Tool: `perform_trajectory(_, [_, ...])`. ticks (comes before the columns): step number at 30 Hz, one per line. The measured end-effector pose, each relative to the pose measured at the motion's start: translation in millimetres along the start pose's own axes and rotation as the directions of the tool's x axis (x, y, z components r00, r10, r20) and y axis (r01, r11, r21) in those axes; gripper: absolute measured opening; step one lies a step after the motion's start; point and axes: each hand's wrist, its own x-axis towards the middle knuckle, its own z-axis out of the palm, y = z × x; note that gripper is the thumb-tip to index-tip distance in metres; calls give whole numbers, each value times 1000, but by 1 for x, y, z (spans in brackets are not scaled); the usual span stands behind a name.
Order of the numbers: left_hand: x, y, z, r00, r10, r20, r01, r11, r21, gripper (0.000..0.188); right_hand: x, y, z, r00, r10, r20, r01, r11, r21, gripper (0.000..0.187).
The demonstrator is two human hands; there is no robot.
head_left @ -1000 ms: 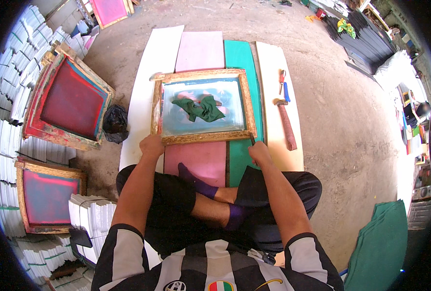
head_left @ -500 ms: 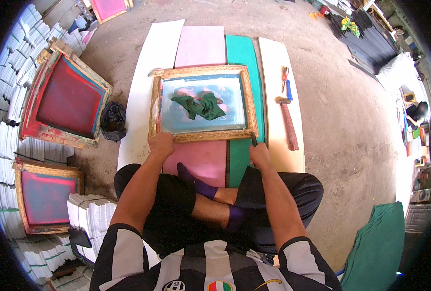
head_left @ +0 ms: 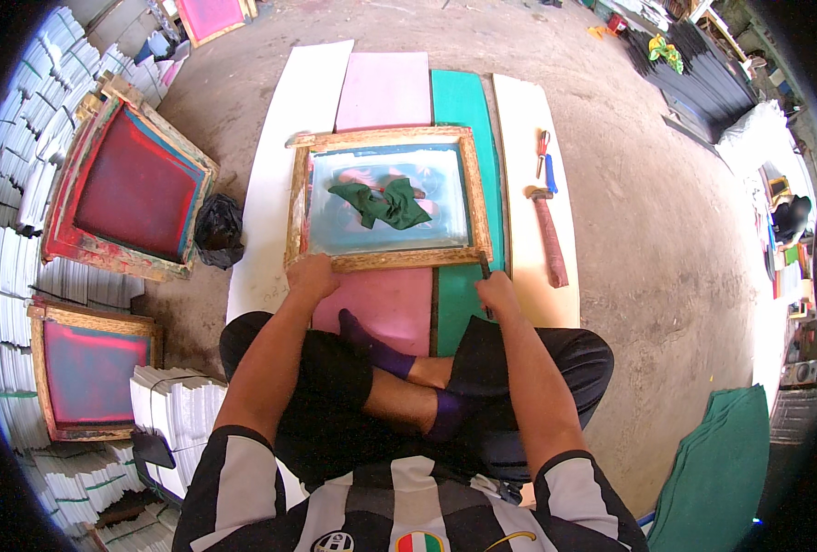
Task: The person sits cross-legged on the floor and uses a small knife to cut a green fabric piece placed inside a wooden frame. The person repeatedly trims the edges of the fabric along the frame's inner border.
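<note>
Across the middle of the view, coloured boards (head_left: 382, 87) carry the wooden screen-printing frame (head_left: 399, 261), its bluish mesh (head_left: 450, 207) bearing a crumpled green cloth (head_left: 392, 204). Under uneven pressure, we judge, the frame could skid over the boards, and a slip near its lower-right corner could gouge the mesh. The frame lies just ahead of us: the fingers of our left hand (head_left: 313, 275) are curled on its lower-left corner, those of our right hand (head_left: 498, 292) closed round a slim dark tool (head_left: 485, 269) meeting its lower-right corner.
</note>
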Motion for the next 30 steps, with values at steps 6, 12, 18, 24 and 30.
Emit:
perform_trajectory(6, [7, 0, 4, 1000, -19, 5, 19, 999, -37, 38, 2, -15, -9, 995, 91, 34, -88, 993, -76, 30])
perform_trajectory(12, [1, 1, -3, 1000, -8, 4, 8, 997, -74, 36, -20, -46, -29, 976, 165, 140, -166, 986, -2, 21])
perform_trajectory(18, [8, 2, -1, 999, 28, -23, -30, 993, -111, 39, -2, -27, -17, 979, 144, 146, -138, 989, -49, 22])
perform_trajectory(24, [8, 5, -4, 1000, 31, 5, -30, 993, -112, 40, -16, -54, -27, 956, 243, 165, -233, 970, -74, 26])
perform_trajectory(30, [11, 9, -2, 999, 42, 13, -41, 994, -102, 39, -22, -49, -26, 999, 12, 42, 1, 957, -292, 26])
